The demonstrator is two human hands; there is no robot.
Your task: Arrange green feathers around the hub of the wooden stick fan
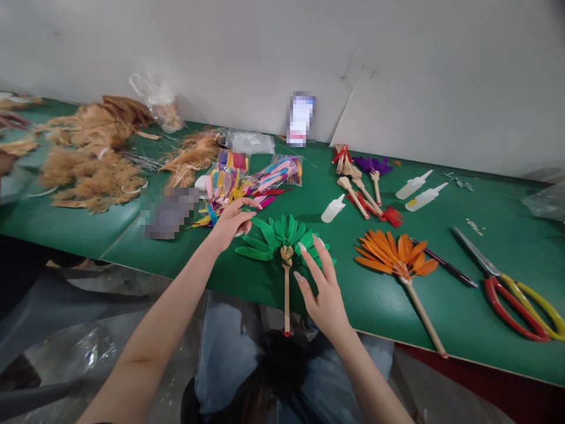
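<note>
A fan of green feathers (265, 242) on a pale wooden stick (286, 294) lies in front of me, its red-tipped end reaching past the table's front edge. At the fan's upper left, my left hand (232, 222) hovers with loosely bent fingers apart, between the feathers and a pile of colourful feathers (233, 185). My right hand (324, 288) is spread at the fan's right side, its fingertips over the green feathers; whether they touch is unclear. Neither hand shows anything held. To the right lies an orange feather fan (388, 253) on its own stick.
Scissors (498, 274) and a dark pen (445, 264) lie right. Glue bottles (333, 209) and wooden sticks (357, 191) with red and purple trim sit behind. Brown fibre (88, 171) heaps the left. A phone (301, 119) leans on the wall; a blurred dark object (170, 213) lies left.
</note>
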